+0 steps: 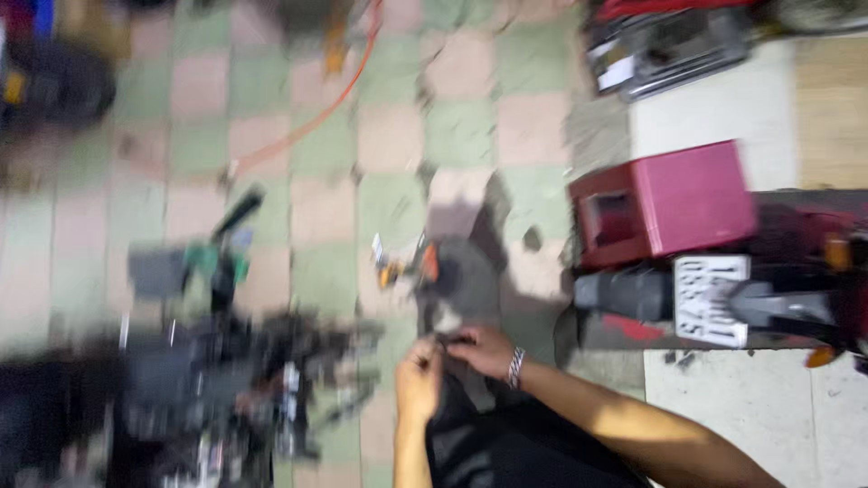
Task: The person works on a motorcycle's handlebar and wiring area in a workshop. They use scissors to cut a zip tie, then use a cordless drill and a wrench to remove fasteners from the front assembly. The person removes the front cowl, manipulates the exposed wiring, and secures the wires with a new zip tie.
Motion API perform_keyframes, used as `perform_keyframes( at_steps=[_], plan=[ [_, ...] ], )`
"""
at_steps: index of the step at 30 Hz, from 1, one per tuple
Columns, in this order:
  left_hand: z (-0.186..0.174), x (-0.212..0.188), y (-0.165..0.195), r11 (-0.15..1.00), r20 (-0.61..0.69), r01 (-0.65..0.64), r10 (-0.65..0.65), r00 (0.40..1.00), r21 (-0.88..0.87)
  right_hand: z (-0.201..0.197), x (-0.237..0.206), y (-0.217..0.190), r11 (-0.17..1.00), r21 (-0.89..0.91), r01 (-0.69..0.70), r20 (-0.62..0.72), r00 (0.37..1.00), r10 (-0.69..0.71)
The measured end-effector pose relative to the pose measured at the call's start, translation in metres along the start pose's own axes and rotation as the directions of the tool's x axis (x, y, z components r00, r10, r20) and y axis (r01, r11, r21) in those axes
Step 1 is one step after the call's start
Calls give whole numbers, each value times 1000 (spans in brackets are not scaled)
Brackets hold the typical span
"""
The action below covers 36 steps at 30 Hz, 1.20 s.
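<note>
Both hands meet low in the view over a dark part (470,389) resting on my lap. My left hand (418,384) is curled in a narrow pinch at its top edge; my right hand (484,351), bracelet (515,368) at the wrist, grips the same edge. Blur hides finer detail. On the checkered floor (325,208), dark tools (226,380) lie left; a red box (665,203) stands right.

I read this as a motorcycle repair workshop: motorcycle rear with number plate (712,299) at right, dark engine parts (226,389) heaped on checkered tile floor (389,136), orange hose (312,117) trailing across.
</note>
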<state>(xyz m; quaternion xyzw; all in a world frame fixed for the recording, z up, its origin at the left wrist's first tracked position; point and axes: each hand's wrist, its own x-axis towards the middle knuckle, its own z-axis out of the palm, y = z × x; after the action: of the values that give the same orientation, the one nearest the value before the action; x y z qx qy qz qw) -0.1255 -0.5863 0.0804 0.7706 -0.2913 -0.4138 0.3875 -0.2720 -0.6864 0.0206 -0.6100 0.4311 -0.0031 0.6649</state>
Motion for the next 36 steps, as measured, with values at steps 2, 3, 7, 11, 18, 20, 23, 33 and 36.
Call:
perform_keyframes(
  at_steps=[2, 3, 7, 11, 18, 20, 23, 33, 36],
  plan=[
    [27, 28, 48, 959, 140, -210, 185, 973, 190, -50, 5, -3, 990, 96, -101, -49, 993, 106],
    [38, 46, 70, 941, 162, -236, 200, 966, 244, -69, 6, -3, 978, 152, -146, -59, 986, 157],
    [93, 133, 117, 886, 270, -256, 157, 950, 386, -138, 22, 8, 917, 397, -36, -152, 983, 105],
    [180, 242, 118, 879, 457, -269, 67, 887, 393, -219, 52, 22, 831, 544, -116, -199, 944, 262],
    [307, 376, 225, 895, 809, -389, 59, 585, 217, -406, 93, -20, 756, 638, -147, -373, 800, 471],
    [327, 397, 290, 808, 807, -491, 34, 589, 324, -468, 89, -37, 810, 585, 39, -509, 796, 329],
    [351, 421, 382, 707, 830, -648, 156, 535, 284, -541, 89, -44, 784, 596, 176, -624, 716, 314],
    [520, 487, 588, 823, 894, -568, 257, 366, -4, -729, 104, 13, 516, 771, 374, -601, 695, 394],
    [608, 491, 658, 809, 863, -587, 318, 392, -32, -813, 115, 23, 529, 760, 378, -621, 663, 419]
  ],
)
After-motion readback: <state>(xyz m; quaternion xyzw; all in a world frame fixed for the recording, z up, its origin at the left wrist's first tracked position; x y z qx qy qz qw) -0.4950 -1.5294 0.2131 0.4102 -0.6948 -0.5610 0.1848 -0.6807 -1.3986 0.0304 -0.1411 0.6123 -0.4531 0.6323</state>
